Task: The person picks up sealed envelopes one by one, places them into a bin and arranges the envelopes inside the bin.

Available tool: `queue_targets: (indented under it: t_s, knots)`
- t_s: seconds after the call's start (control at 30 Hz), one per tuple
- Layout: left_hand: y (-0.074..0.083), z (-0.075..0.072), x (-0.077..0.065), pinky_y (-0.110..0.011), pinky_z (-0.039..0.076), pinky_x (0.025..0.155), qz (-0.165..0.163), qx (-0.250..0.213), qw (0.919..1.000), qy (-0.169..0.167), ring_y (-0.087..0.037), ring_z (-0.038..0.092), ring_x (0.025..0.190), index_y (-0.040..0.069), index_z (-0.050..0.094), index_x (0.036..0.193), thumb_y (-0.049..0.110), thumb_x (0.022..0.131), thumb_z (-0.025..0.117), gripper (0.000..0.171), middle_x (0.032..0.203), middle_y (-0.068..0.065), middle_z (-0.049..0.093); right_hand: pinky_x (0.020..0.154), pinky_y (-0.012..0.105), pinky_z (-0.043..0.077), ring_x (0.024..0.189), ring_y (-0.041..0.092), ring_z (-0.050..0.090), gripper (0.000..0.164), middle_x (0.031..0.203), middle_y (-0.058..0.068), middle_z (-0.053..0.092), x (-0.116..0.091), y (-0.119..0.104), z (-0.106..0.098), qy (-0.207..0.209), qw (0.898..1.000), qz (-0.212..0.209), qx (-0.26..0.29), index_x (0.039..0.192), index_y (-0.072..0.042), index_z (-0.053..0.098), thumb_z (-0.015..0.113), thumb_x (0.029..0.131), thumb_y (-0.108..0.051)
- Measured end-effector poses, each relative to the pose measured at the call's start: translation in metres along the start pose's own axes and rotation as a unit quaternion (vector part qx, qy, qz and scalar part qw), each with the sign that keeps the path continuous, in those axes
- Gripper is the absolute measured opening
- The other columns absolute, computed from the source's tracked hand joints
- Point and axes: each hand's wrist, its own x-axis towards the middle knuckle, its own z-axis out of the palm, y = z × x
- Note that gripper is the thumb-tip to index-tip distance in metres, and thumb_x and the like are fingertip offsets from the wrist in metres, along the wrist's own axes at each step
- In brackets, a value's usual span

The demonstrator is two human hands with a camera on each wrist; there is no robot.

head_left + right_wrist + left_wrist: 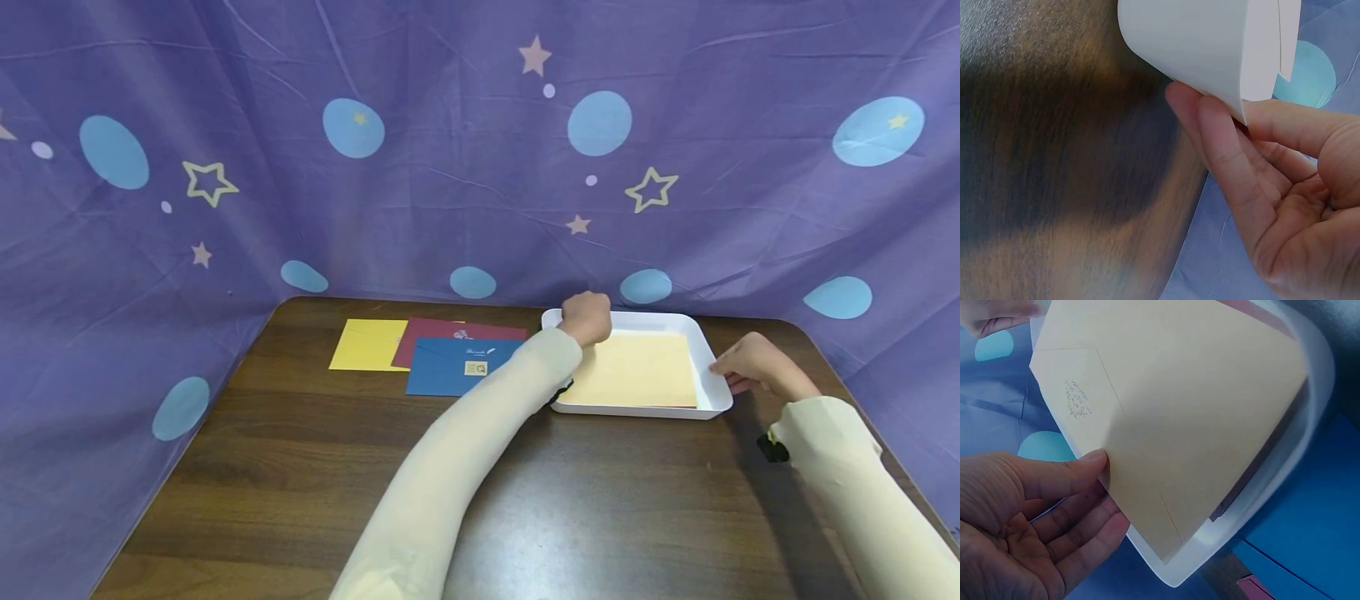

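At the right of the table, a white tray (711,354) holds a cream envelope (637,367). My left hand (587,317) is at the tray's far left corner. In the left wrist view, its thumb (1079,475) lies on the envelope's edge with the fingers under it, pinching the envelope. A dark red-brown edge (1235,499) shows beneath the cream envelope. My right hand (753,364) grips the tray's right side. In the right wrist view, its thumb (1285,125) is at the rim and the fingertips (1216,115) press the outer wall.
Left of the tray, a blue envelope (442,367) overlaps a maroon envelope (420,333), which overlaps a yellow envelope (363,346). All lie on the dark wooden table (315,483). A purple patterned curtain (465,208) hangs right behind the table.
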Motion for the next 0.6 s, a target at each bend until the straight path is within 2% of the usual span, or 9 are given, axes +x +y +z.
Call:
queue_targets:
  t_s: [0.37, 0.6]
  knots:
    - [0.0017, 0.0060, 0.0052, -0.031, 0.058, 0.086, -0.006, 0.003, 0.9999, -0.014, -0.012, 0.067, 0.112, 0.024, 0.073, 0.112, 0.017, 0.097, 0.060, 0.021, 0.123, 0.005, 0.072, 0.065, 0.036, 0.063, 0.065, 0.015, 0.067, 0.030, 0.073, 0.001, 0.070, 0.0012, 0.0022, 0.0001, 0.002, 1.000, 0.001, 0.000, 0.107, 0.025, 0.063, 0.067, 0.091, 0.000]
    - [0.0037, 0.0055, -0.0007, -0.028, 0.057, 0.085, -0.021, -0.003, 0.9997, -0.014, -0.011, 0.068, 0.110, 0.024, 0.073, 0.117, 0.019, 0.098, 0.059, 0.024, 0.122, 0.006, 0.073, 0.065, 0.037, 0.063, 0.066, 0.015, 0.068, 0.030, 0.074, 0.002, 0.070, 0.0037, 0.0044, -0.0001, 0.006, 1.000, 0.001, -0.003, 0.107, 0.025, 0.063, 0.067, 0.091, 0.001]
